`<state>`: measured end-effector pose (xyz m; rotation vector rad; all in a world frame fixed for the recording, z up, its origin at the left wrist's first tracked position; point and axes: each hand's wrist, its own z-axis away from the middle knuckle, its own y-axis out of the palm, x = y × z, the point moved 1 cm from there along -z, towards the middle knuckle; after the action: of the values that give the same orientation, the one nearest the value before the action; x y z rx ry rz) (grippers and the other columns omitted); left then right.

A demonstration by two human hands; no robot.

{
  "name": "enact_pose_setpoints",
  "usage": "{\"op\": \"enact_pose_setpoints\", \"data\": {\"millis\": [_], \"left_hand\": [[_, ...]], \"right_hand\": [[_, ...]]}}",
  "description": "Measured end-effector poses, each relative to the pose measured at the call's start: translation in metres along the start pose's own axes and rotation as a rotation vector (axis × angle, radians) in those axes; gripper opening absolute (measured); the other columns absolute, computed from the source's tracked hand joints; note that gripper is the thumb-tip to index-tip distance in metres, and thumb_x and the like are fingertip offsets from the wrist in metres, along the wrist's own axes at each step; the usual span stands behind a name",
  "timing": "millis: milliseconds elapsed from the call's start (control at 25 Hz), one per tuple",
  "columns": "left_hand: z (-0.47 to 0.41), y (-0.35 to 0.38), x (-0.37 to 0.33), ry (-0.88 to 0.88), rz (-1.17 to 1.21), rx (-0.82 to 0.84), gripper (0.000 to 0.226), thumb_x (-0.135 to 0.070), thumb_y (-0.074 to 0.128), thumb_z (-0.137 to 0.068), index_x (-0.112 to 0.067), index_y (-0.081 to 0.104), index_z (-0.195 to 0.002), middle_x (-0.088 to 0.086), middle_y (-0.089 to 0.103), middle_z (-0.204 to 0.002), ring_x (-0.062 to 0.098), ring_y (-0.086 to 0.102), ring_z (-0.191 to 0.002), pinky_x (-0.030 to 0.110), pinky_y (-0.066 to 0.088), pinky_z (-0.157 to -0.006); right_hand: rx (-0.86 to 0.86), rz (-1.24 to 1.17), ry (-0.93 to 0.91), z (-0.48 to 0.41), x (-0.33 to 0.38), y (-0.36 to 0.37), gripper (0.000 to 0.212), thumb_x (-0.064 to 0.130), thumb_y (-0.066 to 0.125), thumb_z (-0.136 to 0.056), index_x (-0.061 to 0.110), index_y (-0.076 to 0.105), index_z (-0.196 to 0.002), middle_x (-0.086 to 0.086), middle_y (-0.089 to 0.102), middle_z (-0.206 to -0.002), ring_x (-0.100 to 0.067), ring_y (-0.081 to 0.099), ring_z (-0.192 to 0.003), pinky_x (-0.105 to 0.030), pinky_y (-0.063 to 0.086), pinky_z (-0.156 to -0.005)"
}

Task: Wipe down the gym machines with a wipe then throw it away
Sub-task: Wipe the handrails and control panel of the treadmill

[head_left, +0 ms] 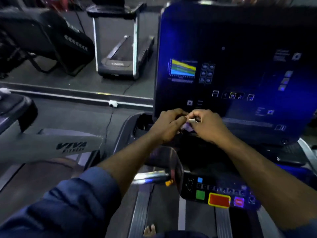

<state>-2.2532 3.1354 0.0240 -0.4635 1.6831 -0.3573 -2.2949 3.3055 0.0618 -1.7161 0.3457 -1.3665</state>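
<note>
Right now, from your head camera, both your hands meet at the lower edge of the treadmill console (240, 48), with the wipe (191, 120) caught between them. It shows as a small pale strip with a crumpled purple-tinted fold just below it. Its long axis runs roughly left to right, from one set of fingertips to the other. The blur hides whether it is folded, or whether it touches the console.

Your left hand (167, 125) is knuckles up, its fingers curled inward and pinching the wipe's left end. Your right hand (208, 125) mirrors it, thumb and fingers bent tight round the right end. Both forearms reach forward and converge, and a dark blue sleeve (77, 194) is pushed up your left arm.

The console is a broad, glossy dark panel with rounded corners and a blue sheen, carrying a striped colour chart (183, 69) and faint icons. Below your arms lies a control strip with a square green button (200, 194) and a yellow-rimmed red button (219, 200). A chrome handlebar (151, 176) crosses under your left forearm. To your left stands a grey machine arm (51, 148) lettered VIVA, and further back a folding treadmill (118, 48).
</note>
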Motion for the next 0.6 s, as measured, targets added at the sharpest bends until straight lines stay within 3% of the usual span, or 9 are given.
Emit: {"op": "enact_pose_setpoints", "data": {"millis": [160, 320, 480, 560, 600], "left_hand": [[-0.046, -0.064, -0.049, 0.225, -0.010, -0.220, 0.021, -0.025, 0.058, -0.094, -0.016, 0.074, -0.103, 0.001, 0.075, -0.091, 0.022, 0.071, -0.085, 0.042, 0.058, -0.080], [-0.092, -0.123, -0.101, 0.349, -0.045, -0.386, 0.021, -0.028, 0.063, -0.088, -0.015, 0.074, -0.100, 0.000, 0.071, -0.093, 0.019, 0.065, -0.087, 0.037, 0.053, -0.082], [-0.128, -0.162, -0.134, 0.322, -0.027, -0.489, 0.018, -0.015, 0.064, -0.096, -0.011, 0.069, -0.113, 0.004, 0.061, -0.111, 0.020, 0.058, -0.103, 0.038, 0.050, -0.094], [-0.147, -0.171, -0.132, 0.249, 0.055, -0.528, 0.022, -0.018, 0.062, -0.097, -0.014, 0.066, -0.118, 0.004, 0.062, -0.113, 0.023, 0.061, -0.105, 0.046, 0.054, -0.097], [-0.154, -0.171, -0.128, 0.212, 0.102, -0.508, 0.025, -0.023, 0.060, -0.097, -0.017, 0.066, -0.121, 0.005, 0.064, -0.116, 0.024, 0.062, -0.107, 0.049, 0.054, -0.098]], "right_hand": [[-0.176, -0.033, -0.099, -0.027, 0.054, -0.043, 0.012, 0.021, 0.075, -0.094, 0.032, 0.072, -0.091, 0.011, 0.076, -0.090, -0.002, 0.071, -0.081, -0.008, 0.047, -0.057], [-0.371, -0.079, -0.191, -0.063, 0.110, -0.102, 0.012, 0.018, 0.079, -0.090, 0.026, 0.073, -0.083, 0.006, 0.078, -0.080, -0.007, 0.073, -0.071, -0.026, 0.058, -0.066], [-0.763, -0.083, -0.349, -0.100, 0.157, -0.151, 0.006, 0.011, 0.073, -0.092, 0.016, 0.070, -0.091, 0.001, 0.078, -0.105, -0.012, 0.073, -0.091, -0.030, 0.058, -0.082], [-0.926, 0.052, -0.414, -0.114, 0.160, -0.159, 0.010, 0.008, 0.064, -0.095, 0.012, 0.067, -0.103, -0.011, 0.077, -0.100, -0.028, 0.071, -0.086, -0.039, 0.057, -0.076], [-0.898, 0.148, -0.416, -0.121, 0.155, -0.155, 0.015, 0.007, 0.059, -0.096, 0.014, 0.065, -0.109, -0.015, 0.075, -0.098, -0.033, 0.070, -0.084, -0.042, 0.058, -0.073]]}}
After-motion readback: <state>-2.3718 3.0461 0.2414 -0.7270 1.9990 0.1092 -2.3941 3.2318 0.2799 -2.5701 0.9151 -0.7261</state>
